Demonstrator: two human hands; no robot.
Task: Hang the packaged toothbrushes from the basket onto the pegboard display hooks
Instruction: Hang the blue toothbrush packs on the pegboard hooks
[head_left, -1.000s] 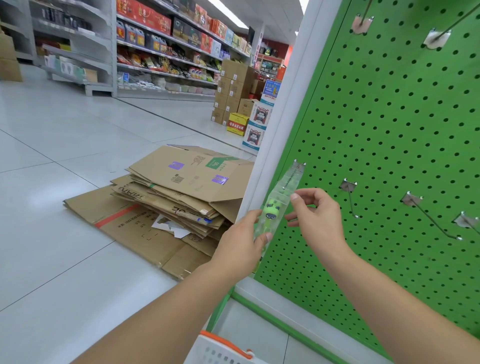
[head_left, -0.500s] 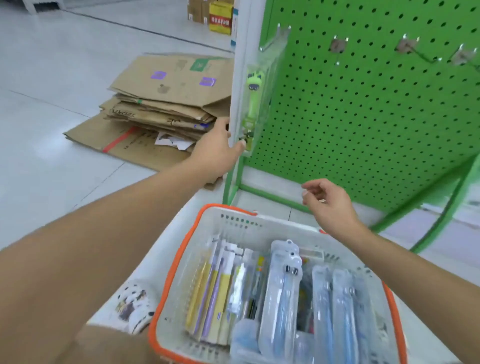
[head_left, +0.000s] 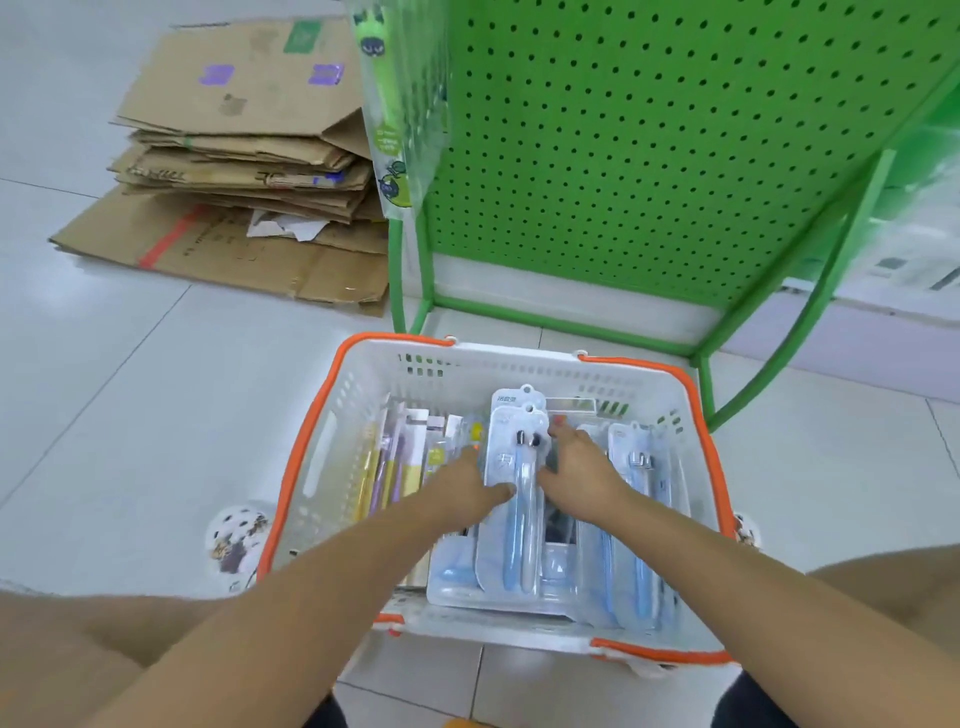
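Note:
A white basket with an orange rim (head_left: 332, 415) stands on the floor in front of me, filled with several packaged toothbrushes. Both hands are down inside it, on either side of a blue toothbrush pack (head_left: 519, 519) that lies on top. My left hand (head_left: 467, 488) pinches the pack's left edge, thumb on its front. My right hand (head_left: 582, 467) touches its right edge with spread fingers. More blue packs (head_left: 639, 499) lie to the right, and yellow and purple packs (head_left: 389, 467) stand on the left. A green toothbrush pack (head_left: 392, 109) hangs at the left edge of the green pegboard (head_left: 649, 130).
Flattened cardboard boxes (head_left: 234, 156) are piled on the tiled floor to the left of the pegboard stand. The stand's green tube legs (head_left: 810, 301) slant down to the right of the basket. My knees frame the bottom corners.
My left hand let go of the hung green pack and both hands dropped into the basket onto a blue pack. The view tilted down from the pegboard to the basket.

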